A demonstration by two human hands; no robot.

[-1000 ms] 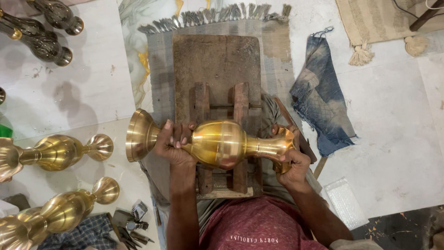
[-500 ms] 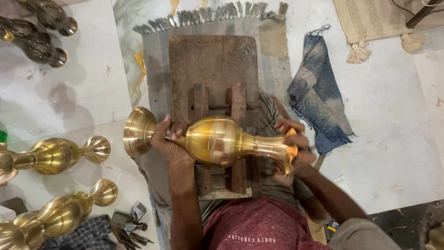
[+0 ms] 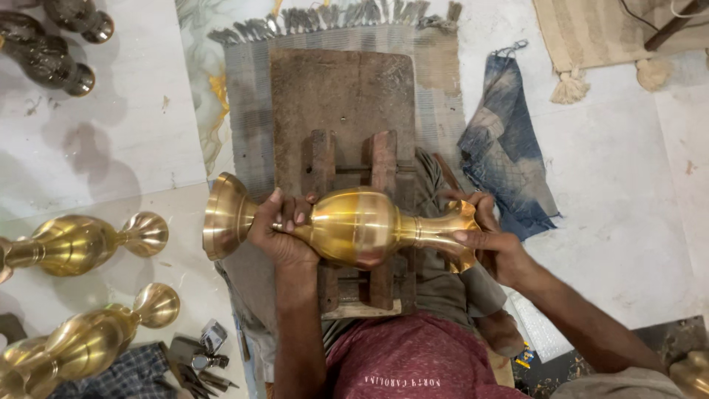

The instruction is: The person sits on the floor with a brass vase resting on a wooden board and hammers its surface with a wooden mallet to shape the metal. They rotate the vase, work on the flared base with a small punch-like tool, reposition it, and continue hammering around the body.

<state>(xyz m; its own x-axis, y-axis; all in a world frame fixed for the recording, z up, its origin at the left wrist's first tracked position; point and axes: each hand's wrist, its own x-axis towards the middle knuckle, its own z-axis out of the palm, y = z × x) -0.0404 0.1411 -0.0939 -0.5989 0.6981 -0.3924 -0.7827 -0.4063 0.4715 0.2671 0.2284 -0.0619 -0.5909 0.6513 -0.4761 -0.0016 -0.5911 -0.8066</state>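
Both the left hand (image 3: 281,229) and right hand (image 3: 491,244) grip a brass vase (image 3: 354,225) lying sideways above a wooden block (image 3: 343,96). Left of the block lie polished brass vases (image 3: 81,244); to its right, a blue cloth (image 3: 509,148) and open floor (image 3: 628,222).

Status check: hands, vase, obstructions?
Left hand grips golden brass vase at stem. Right hand holds its flared mouth. Vase horizontal over wooden block.

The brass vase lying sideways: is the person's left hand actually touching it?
Touching. The head view shows the left hand wrapped around the brass vase at its narrow stem, fingers curled over the metal.
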